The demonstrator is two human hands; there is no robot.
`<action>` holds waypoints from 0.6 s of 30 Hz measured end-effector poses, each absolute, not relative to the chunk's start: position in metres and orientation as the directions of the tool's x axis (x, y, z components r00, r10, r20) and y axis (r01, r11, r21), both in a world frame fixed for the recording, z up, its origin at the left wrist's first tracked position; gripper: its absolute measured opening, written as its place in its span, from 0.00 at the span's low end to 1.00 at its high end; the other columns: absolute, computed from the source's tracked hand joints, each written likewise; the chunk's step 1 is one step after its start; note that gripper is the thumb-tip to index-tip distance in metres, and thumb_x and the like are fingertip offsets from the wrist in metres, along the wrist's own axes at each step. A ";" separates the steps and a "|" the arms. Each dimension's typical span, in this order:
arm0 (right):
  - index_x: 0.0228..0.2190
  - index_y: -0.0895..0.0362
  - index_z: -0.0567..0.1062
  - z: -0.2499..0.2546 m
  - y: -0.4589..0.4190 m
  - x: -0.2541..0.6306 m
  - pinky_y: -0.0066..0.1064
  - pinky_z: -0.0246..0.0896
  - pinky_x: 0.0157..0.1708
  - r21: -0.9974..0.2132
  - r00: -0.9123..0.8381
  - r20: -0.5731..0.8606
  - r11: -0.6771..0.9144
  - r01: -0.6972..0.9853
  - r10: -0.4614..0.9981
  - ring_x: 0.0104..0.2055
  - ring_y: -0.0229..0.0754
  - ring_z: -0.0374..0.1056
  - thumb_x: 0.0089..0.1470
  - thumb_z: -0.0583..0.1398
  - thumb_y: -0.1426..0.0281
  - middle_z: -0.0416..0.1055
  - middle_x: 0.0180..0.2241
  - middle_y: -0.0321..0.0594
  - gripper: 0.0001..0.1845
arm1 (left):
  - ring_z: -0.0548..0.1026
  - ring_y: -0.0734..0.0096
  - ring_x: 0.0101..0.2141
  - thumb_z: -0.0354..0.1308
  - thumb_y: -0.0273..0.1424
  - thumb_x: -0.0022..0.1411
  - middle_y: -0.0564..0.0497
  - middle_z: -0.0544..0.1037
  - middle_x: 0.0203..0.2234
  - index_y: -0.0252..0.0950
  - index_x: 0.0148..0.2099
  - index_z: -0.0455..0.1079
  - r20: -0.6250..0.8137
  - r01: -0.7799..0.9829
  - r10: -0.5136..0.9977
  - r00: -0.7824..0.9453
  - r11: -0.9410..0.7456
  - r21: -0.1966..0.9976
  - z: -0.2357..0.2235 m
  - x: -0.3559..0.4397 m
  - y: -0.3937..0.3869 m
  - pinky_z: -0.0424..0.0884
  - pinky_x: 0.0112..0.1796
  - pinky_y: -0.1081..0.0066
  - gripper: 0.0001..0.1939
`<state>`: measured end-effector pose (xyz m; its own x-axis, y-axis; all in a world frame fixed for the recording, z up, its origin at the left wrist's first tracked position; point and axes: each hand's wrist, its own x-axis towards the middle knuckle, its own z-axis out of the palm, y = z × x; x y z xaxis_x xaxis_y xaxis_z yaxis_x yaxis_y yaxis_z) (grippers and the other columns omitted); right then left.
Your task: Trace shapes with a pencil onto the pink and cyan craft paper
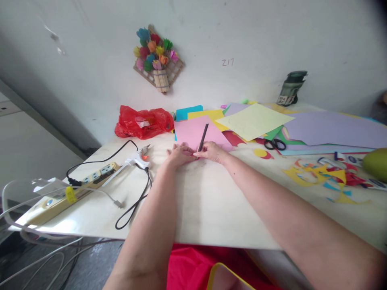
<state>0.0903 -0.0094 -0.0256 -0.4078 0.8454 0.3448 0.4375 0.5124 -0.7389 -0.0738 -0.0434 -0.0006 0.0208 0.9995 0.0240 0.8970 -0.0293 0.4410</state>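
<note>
My right hand point(211, 152) is closed around a dark pen point(203, 137), held upright with its tip down near the front edge of a pink sheet of paper point(193, 131). Close beside the tip, my left hand point(180, 155) lies with its fingers spread on the same sheet. Something small and red shows under the left fingertips, too little of it to name. Black-handled scissors point(274, 145) rest to the right of the hands. Nearby are a yellow paper circle point(260, 153) and a red one partly beneath it.
On the left lie a glue gun point(140, 157), a power strip point(75, 193) and loose cables. A red plastic bag point(145, 123) sits at the back. Coloured sheets point(335, 129), paper scraps point(314, 175), tubes and a green bottle point(292, 88) occupy the right side.
</note>
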 end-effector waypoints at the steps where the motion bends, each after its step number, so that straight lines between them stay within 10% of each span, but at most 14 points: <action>1: 0.27 0.58 0.75 -0.026 -0.010 0.090 0.24 0.57 0.30 -0.742 -0.409 0.348 0.515 0.430 0.843 0.28 0.34 0.64 0.38 0.62 0.59 0.71 0.26 0.35 0.15 | 0.41 0.51 0.59 0.59 0.47 0.43 0.60 0.56 0.57 0.53 0.41 0.70 0.024 0.898 0.999 0.021 -0.029 0.439 0.000 -0.074 -0.043 0.34 0.52 0.46 0.20; 18: 0.24 0.61 0.74 -0.024 -0.005 0.086 0.30 0.64 0.32 -0.930 -0.182 0.293 0.324 0.172 0.938 0.28 0.38 0.69 0.37 0.62 0.67 0.73 0.24 0.40 0.10 | 0.30 0.46 0.58 0.56 0.54 0.41 0.61 0.44 0.61 0.52 0.43 0.69 -0.025 0.931 1.000 -0.019 0.026 0.364 0.006 -0.068 -0.047 0.33 0.51 0.43 0.25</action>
<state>0.0864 -0.0050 -0.0236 -0.1824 0.9384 0.2934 0.1717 0.3243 -0.9302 -0.0681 -0.0473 0.0056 -0.0186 0.9995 -0.0251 0.9309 0.0265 0.3643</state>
